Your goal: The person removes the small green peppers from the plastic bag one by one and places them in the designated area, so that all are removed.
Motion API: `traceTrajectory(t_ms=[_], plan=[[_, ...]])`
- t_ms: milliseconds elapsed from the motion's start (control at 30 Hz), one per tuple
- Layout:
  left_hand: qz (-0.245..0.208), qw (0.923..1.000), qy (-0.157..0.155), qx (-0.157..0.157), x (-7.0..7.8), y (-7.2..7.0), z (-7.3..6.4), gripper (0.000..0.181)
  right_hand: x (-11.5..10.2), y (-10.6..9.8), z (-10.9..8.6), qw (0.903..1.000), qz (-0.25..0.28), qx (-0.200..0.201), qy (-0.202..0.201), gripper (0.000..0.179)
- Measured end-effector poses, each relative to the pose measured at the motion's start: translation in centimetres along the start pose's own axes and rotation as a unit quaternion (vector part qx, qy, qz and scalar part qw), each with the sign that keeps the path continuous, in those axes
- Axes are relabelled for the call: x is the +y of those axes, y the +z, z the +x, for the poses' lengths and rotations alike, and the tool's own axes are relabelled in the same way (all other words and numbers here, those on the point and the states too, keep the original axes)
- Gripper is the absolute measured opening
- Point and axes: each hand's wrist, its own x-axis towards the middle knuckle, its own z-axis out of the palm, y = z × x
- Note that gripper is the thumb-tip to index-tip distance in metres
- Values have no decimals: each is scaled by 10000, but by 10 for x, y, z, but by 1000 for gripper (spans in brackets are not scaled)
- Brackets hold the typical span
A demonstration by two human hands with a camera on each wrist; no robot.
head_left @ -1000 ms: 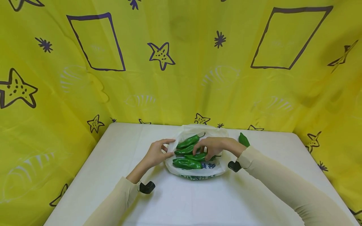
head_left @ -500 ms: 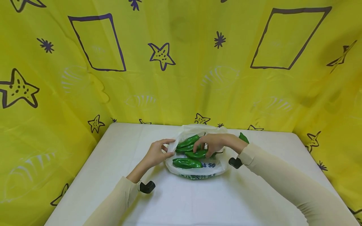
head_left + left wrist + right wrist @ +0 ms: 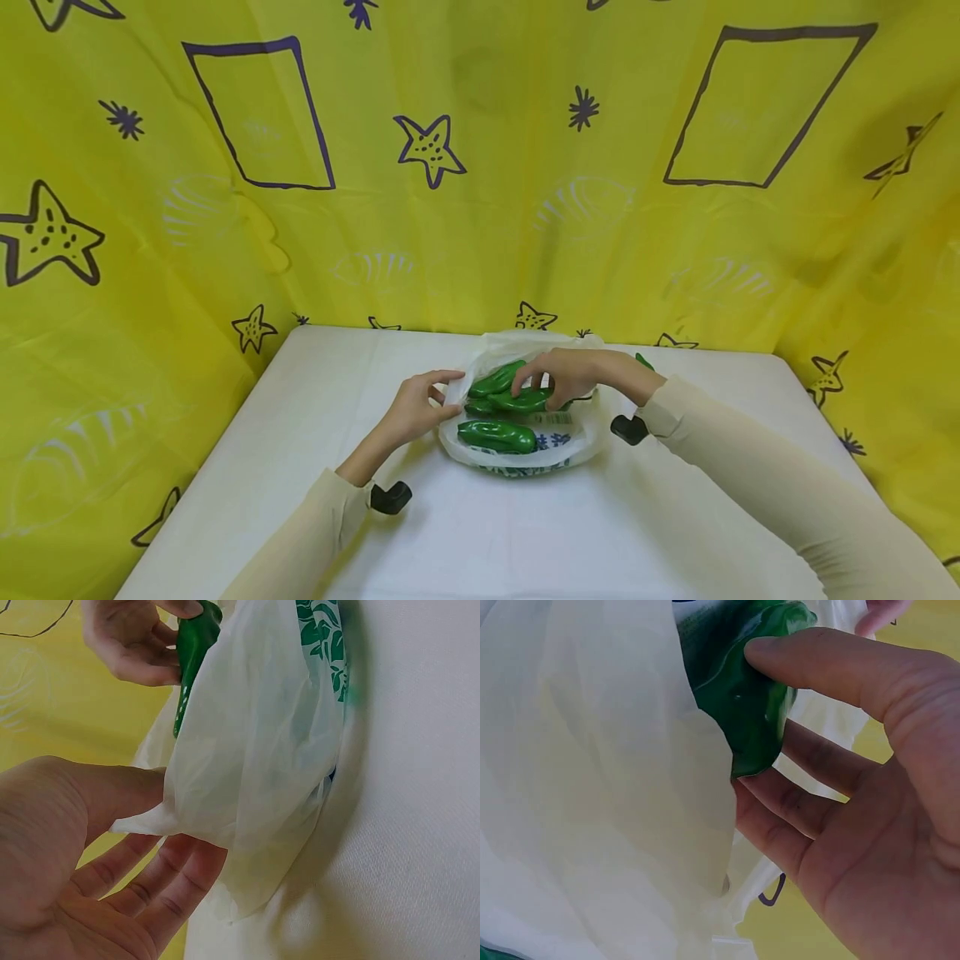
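Observation:
An opened white plastic bag (image 3: 588,437) with green and blue print lies on the table, several green chili peppers inside it. My left hand (image 3: 411,407) pinches the bag's left edge between thumb and fingers; the left wrist view shows the thin film (image 3: 210,795) between them. My right hand (image 3: 567,372) reaches over the bag and grips a long green pepper (image 3: 523,402) by its stem end. That pepper (image 3: 757,697) sits between thumb and fingers in the right wrist view. Another pepper (image 3: 497,437) lies at the bag's front, and one (image 3: 498,379) at the back.
Behind my right wrist, the tip of one more green pepper (image 3: 643,361) shows outside the bag. The white table (image 3: 480,533) is walled on its far side and both flanks by a yellow patterned curtain (image 3: 480,242).
My right hand has lifted slightly and moved back with the pepper, away from the front pepper, opening a gap that shows the bag's print. The left hand stays on the edge.

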Motion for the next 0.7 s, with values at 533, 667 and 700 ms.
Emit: traceTrajectory(t_ms=[533, 667, 700], plan=[[-4, 10000, -2, 70, 1, -1, -1, 52, 0, -1, 1, 9954, 165, 580, -742, 49], [-8, 10000, 5, 69, 1, -1, -1, 52, -1, 1, 1, 9949, 223, 629, -750, 49], [3, 10000, 6, 71, 0, -1, -1, 52, -2, 1, 1, 9945, 245, 644, -787, 49]])
